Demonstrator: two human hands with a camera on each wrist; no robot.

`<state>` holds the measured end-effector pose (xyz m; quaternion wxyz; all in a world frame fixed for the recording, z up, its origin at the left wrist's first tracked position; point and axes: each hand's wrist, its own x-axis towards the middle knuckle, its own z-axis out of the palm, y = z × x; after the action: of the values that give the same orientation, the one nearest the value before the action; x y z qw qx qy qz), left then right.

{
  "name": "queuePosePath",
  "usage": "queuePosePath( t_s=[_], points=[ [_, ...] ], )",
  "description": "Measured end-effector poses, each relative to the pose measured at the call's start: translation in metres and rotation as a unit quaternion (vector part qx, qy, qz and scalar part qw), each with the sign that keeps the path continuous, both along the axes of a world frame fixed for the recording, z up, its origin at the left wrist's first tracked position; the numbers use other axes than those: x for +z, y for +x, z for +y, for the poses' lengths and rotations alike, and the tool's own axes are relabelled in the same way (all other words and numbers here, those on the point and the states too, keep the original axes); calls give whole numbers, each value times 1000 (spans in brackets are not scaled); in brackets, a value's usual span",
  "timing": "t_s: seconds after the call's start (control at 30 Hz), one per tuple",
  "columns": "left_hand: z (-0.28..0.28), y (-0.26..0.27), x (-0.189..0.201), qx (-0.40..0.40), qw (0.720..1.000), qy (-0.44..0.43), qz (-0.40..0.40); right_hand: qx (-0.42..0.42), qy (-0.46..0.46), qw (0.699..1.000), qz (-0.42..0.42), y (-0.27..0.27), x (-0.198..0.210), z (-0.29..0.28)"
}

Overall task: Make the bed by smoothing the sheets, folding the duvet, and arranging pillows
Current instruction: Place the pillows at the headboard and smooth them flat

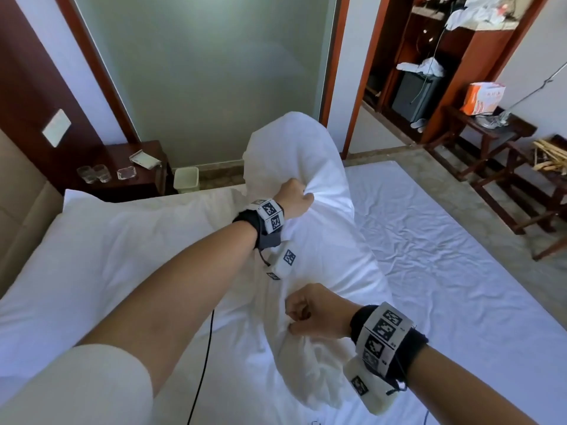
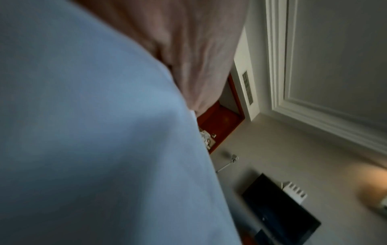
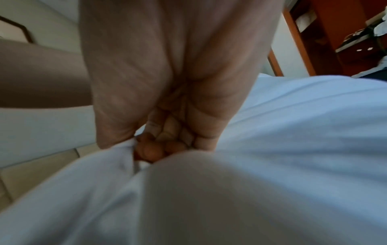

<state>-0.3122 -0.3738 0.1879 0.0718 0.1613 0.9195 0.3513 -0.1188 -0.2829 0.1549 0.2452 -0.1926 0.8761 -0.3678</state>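
Observation:
A white pillow (image 1: 310,240) is lifted off the bed and runs from near me toward the far side. My left hand (image 1: 296,199) grips its fabric high up near the far end. My right hand (image 1: 310,311) bunches the case at the near end, fingers curled into the cloth (image 3: 125,159). In the left wrist view the white fabric (image 2: 94,132) fills most of the frame beside my palm (image 2: 188,49). A second white pillow (image 1: 129,237) lies at the head of the bed on the left. The wrinkled white sheet (image 1: 454,256) covers the mattress on the right.
A dark nightstand (image 1: 129,167) with two glasses and an ashtray stands at the far left, a small bin (image 1: 185,178) beside it. A padded headboard (image 1: 21,210) is on the left. A wooden luggage rack (image 1: 506,167) and an open wardrobe (image 1: 429,72) stand right.

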Motion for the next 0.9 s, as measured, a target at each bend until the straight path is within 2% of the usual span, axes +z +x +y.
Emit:
queuePosePath(
  t_s=[0.1,0.17,0.3,0.33,0.4,0.47,0.5,0.57,0.6,0.67,0.77,0.87,0.9],
  points=[
    [-44,10,32,21,999,24,33,50,-28,998,12,0,29,-18],
    [-98,23,46,60,996,44,50,122,-22,991,44,-2,41,-51],
    [-227,66,47,191,977,90,40,282,35,949,137,-8,69,-133],
    [-259,80,41,219,971,87,36,283,31,945,158,-15,76,-145],
    [-319,109,14,279,956,87,17,222,12,954,203,-40,85,-154],
    [-377,133,-28,348,935,75,-9,162,73,955,238,-85,79,-148],
    [-403,141,-54,374,925,64,-29,149,152,953,216,-106,69,-142],
    [-447,151,-104,406,910,44,-75,148,293,938,109,-132,37,-135],
    [-463,152,-123,414,904,47,-92,139,314,937,64,-137,19,-138],
    [-483,152,-148,425,899,39,-102,120,296,947,31,-133,-14,-156],
    [-498,149,-161,431,889,-41,-145,120,297,946,50,-123,-47,-197],
    [-503,143,-141,367,882,-170,-240,121,313,941,39,-122,-59,-224],
    [-501,135,-126,345,885,-204,-237,123,319,939,39,-123,-61,-230]
  ],
)
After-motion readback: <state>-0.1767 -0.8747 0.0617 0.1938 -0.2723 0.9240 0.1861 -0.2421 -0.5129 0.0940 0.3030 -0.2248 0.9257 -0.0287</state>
